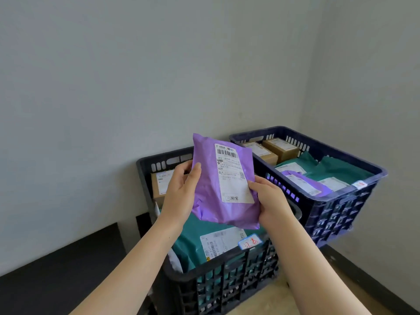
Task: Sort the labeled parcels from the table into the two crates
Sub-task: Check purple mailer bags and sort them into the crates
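Ur L hand grips purple parcel at left edge | R hand grips right edge | parcel above black crate, blue crate beside it

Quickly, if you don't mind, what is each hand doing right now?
Left hand: grips the left edge of the purple parcel.
Right hand: grips the same parcel's right edge, above the black crate.
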Demonstrator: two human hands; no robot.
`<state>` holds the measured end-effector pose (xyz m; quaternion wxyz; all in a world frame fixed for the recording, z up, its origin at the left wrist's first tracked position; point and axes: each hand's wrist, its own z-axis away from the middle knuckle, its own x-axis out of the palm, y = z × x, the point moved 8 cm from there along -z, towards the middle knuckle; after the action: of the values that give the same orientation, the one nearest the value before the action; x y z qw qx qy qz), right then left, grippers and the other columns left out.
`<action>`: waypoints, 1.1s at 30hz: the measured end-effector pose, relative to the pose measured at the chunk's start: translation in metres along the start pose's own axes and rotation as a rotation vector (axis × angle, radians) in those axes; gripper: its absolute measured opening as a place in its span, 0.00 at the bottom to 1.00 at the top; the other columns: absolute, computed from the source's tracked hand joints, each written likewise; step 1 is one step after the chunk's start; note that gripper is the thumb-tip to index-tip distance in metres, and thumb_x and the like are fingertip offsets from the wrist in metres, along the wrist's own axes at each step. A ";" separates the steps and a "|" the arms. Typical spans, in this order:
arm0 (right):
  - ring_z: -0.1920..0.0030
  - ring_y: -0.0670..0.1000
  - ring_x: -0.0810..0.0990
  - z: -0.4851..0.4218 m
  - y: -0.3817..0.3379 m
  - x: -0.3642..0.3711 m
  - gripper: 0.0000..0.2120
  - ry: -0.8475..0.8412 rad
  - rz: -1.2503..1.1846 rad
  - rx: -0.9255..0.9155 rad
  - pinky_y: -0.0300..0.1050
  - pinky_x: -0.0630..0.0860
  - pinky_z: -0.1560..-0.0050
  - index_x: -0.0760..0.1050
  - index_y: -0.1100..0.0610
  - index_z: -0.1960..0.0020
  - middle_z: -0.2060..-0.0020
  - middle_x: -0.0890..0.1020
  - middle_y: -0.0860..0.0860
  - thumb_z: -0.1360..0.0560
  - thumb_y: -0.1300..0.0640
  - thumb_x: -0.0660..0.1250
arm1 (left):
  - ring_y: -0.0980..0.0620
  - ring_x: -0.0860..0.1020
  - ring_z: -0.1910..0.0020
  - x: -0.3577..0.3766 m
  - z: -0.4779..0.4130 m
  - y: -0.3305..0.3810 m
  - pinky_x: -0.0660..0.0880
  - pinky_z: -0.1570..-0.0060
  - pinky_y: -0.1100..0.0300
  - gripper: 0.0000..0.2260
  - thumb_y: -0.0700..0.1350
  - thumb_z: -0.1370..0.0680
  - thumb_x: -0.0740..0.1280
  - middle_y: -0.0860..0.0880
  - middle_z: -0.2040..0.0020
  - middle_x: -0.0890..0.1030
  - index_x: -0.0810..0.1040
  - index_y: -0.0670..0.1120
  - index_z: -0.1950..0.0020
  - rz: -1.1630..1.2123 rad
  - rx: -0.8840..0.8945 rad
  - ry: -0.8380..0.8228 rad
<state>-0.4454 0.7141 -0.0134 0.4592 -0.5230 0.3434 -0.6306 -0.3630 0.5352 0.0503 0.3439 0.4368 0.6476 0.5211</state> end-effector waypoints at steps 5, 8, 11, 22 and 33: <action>0.52 0.57 0.82 -0.036 -0.018 -0.052 0.09 0.085 -0.001 -0.009 0.51 0.79 0.50 0.80 0.55 0.50 0.54 0.84 0.55 0.23 0.66 0.64 | 0.60 0.79 0.52 0.060 -0.026 -0.008 0.73 0.60 0.70 0.13 0.56 0.21 0.60 0.54 0.47 0.78 0.72 0.54 0.39 -0.038 0.043 -0.086; 0.56 0.55 0.82 -0.060 -0.037 -0.081 0.09 0.116 0.012 -0.027 0.49 0.79 0.54 0.80 0.56 0.50 0.54 0.84 0.55 0.23 0.66 0.64 | 0.64 0.77 0.53 0.098 -0.047 -0.010 0.71 0.64 0.77 0.11 0.55 0.20 0.60 0.58 0.48 0.77 0.70 0.55 0.40 -0.082 0.070 -0.135; 0.56 0.57 0.82 -0.091 -0.061 -0.110 0.10 0.152 0.025 -0.060 0.53 0.79 0.48 0.81 0.55 0.54 0.55 0.85 0.56 0.24 0.67 0.64 | 0.72 0.75 0.58 0.136 -0.077 -0.012 0.68 0.65 0.81 0.09 0.53 0.20 0.60 0.60 0.51 0.75 0.68 0.55 0.41 -0.114 0.083 -0.163; 0.62 0.54 0.81 -0.202 -0.132 -0.215 0.11 0.262 0.249 -0.052 0.47 0.79 0.57 0.81 0.56 0.53 0.59 0.84 0.54 0.25 0.69 0.64 | 0.58 0.78 0.48 0.280 -0.177 -0.052 0.74 0.46 0.61 0.13 0.51 0.21 0.65 0.55 0.48 0.79 0.68 0.56 0.38 -0.193 0.023 -0.237; 0.58 0.55 0.77 -0.295 -0.163 -0.290 0.15 0.309 0.782 -0.066 0.50 0.76 0.54 0.81 0.53 0.52 0.64 0.80 0.49 0.29 0.67 0.61 | 0.50 0.81 0.53 0.375 -0.204 -0.118 0.79 0.50 0.51 0.24 0.41 0.25 0.69 0.56 0.43 0.75 0.68 0.56 0.32 -0.527 -0.087 -0.445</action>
<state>-0.7599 1.0277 -0.0286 0.5903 -0.2670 0.6007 -0.4684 -0.7144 0.7963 -0.0157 0.6177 0.3424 0.6245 0.3335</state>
